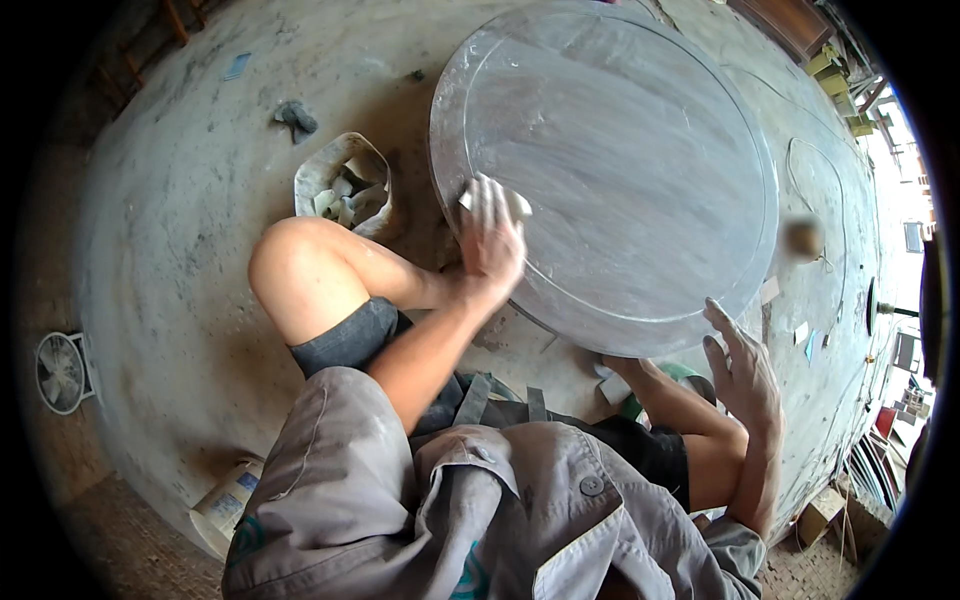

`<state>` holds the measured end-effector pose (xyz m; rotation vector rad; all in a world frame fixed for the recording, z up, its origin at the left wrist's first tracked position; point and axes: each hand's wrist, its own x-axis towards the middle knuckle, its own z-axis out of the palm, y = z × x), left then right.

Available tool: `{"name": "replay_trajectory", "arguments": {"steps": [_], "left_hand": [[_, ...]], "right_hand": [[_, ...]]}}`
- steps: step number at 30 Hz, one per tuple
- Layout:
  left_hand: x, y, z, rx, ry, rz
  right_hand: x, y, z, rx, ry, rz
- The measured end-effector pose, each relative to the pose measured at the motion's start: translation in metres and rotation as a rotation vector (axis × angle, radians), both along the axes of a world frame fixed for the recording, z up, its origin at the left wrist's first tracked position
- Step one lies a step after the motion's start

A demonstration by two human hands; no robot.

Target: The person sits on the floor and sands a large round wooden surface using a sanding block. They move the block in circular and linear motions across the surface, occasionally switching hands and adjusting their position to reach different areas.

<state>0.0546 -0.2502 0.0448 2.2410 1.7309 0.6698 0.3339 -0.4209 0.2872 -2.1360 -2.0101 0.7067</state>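
A large round grey tabletop lies before me, streaked with pale dust and marked with a ring near its rim. My left hand presses a pale piece of sandpaper flat against the left part of its surface. The fingers cover most of that piece, and the hand is slightly blurred. At the near right edge is my right hand, dusty, its fingers apart and holding nothing. One fingertip reaches the tabletop's rim; whether it touches cannot be made out.
A whitish sack holding scraps stands left of the tabletop, with a dark rag beyond it. A fan is at the far left. Right of the tabletop are a blurred round brown object, a cable and small scraps on the floor.
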Motion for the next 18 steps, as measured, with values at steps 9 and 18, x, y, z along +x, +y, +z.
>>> {"name": "replay_trajectory", "arguments": {"steps": [9,18], "left_hand": [[-0.017,0.043,0.000,0.091,0.051,-0.047],[0.027,0.004,-0.006,0.069,0.078,-0.215]], "right_hand": [[-0.002,0.007,0.009,-0.118,-0.011,0.011],[-0.013,0.020,0.015,-0.123,-0.008,-0.007]]}}
